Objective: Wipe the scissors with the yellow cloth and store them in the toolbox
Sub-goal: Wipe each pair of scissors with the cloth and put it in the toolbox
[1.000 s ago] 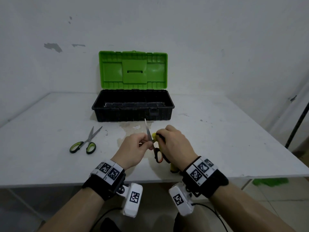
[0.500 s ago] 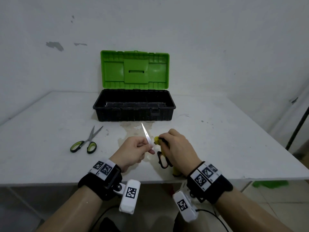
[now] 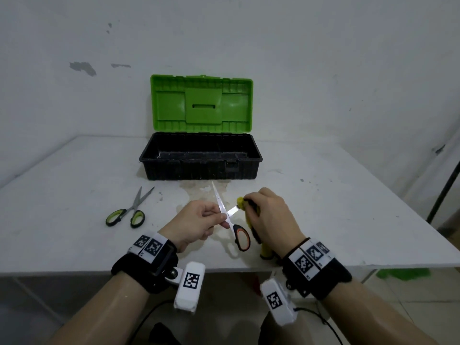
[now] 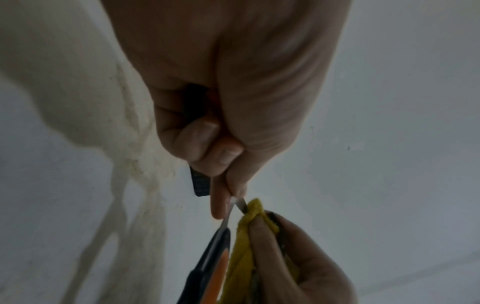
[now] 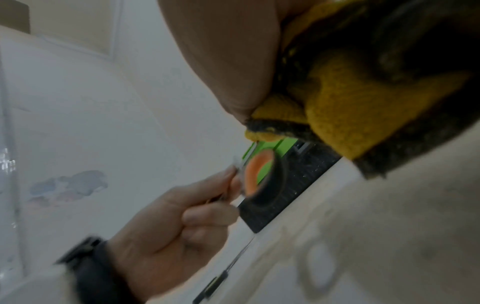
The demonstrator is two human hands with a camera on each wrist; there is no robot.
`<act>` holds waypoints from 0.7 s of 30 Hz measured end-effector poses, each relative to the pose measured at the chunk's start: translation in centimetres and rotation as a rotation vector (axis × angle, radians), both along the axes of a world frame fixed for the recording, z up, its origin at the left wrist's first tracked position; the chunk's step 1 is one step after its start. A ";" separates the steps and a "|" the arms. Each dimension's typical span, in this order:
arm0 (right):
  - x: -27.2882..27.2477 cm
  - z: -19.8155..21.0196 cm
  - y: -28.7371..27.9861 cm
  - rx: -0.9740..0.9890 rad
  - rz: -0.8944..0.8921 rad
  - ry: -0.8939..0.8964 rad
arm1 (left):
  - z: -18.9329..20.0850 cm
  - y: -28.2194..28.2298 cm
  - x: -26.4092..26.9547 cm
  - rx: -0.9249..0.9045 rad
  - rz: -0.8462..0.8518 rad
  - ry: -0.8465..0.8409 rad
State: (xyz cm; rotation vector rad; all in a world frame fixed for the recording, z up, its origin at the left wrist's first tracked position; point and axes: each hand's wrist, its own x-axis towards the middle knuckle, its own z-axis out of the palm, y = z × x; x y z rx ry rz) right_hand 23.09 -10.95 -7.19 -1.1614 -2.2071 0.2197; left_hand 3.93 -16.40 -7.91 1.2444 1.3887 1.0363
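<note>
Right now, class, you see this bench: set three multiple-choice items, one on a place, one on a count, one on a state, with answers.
1. Where do the green-handled scissors lie?
A. In the toolbox
B. On the white table, left of the hands
C. On the floor

2. How many pairs of scissors are in view?
A. One
B. Two
C. Three

3. How are the blades of the orange-handled scissors?
A. Spread apart
B. Closed
C. Wrapped entirely

Answers: 1 B, they rest on the tabletop. 2 B, one lies there, and the left hand holds one. 3 A, the right hand presses the yellow cloth on one blade while the other points away.
</note>
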 end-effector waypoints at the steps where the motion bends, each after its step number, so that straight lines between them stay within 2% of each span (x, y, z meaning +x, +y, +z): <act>1: 0.5 0.1 0.6 -0.008 -0.040 0.018 | -0.1 -0.1 -0.1 -0.012 -0.004 0.000; 4: 1.7 0.7 1.7 -0.029 -0.043 0.031 | -0.3 -0.2 -0.5 -0.067 0.014 -0.012; 9: 1.8 2.6 0.8 -0.010 0.240 -0.094 | -0.1 -0.3 -1.1 -0.096 0.047 0.034; 11: 1.4 2.7 0.5 0.024 0.294 -0.170 | 0.0 -0.2 -1.1 -0.104 0.035 0.054; 16: 0.2 1.6 -0.5 0.061 0.334 -0.306 | 0.2 -0.2 -0.7 -0.103 -0.029 0.063; 21: -0.4 1.1 -0.6 0.050 0.259 -0.322 | -0.2 -0.6 -0.4 -0.064 -0.052 0.036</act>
